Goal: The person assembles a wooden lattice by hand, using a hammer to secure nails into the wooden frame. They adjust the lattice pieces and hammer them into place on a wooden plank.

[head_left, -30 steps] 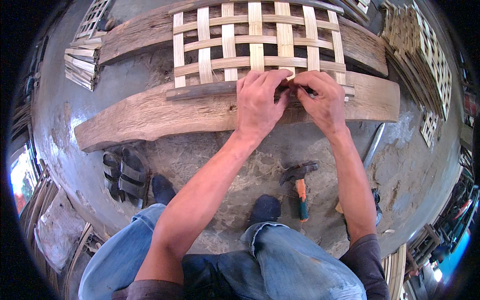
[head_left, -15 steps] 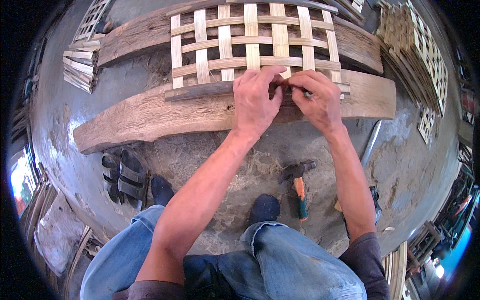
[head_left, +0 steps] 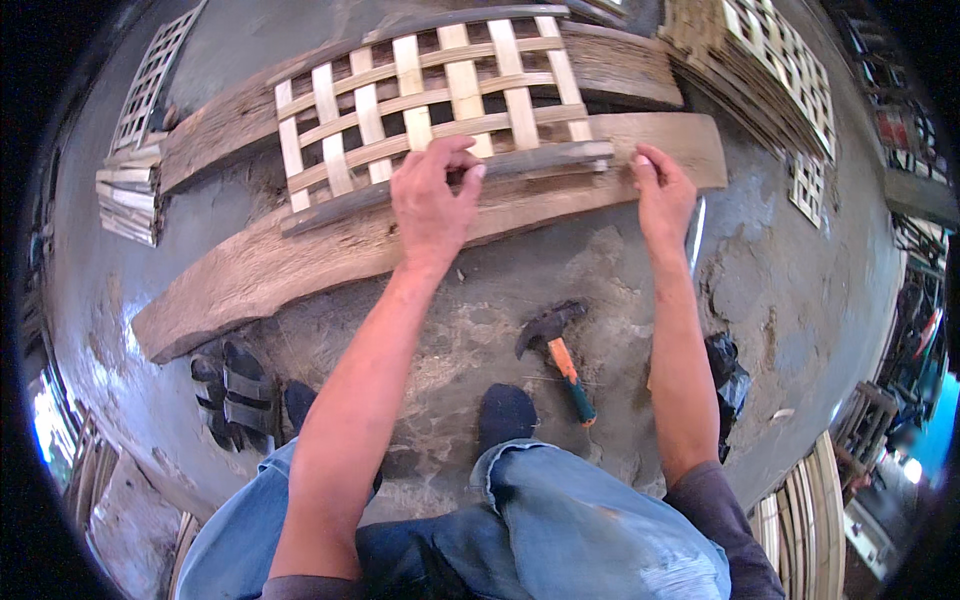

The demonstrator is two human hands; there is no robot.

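A woven lattice panel [head_left: 409, 83] of pale flat strips, edged by darker bars, lies tilted across two thick wooden beams. My left hand [head_left: 432, 195] is over the panel's near edge bar [head_left: 340, 207], its fingers curled and thumb and forefinger tips brought together. Whatever they pinch, if anything, is too small to make out. Off the panel's right end, my right hand [head_left: 665, 200] is above the near beam [head_left: 665, 140]. Its thumb and fingertips are pressed together; I cannot see what is between them.
A hammer [head_left: 562, 365] with an orange and green handle lies on the floor before me. Black sandals [head_left: 247, 390] are at left, a black bag [head_left: 730, 375] at right. Stacked lattice panels [head_left: 740, 75] stand far right; strip bundles [head_left: 130, 195] lie far left. A blade [head_left: 697, 235] is beside my right wrist.
My right hand has drawn away from my left, out past the panel's right end. The left hand stays at the near bar. My view has turned, shifting the panel left and tilting it.
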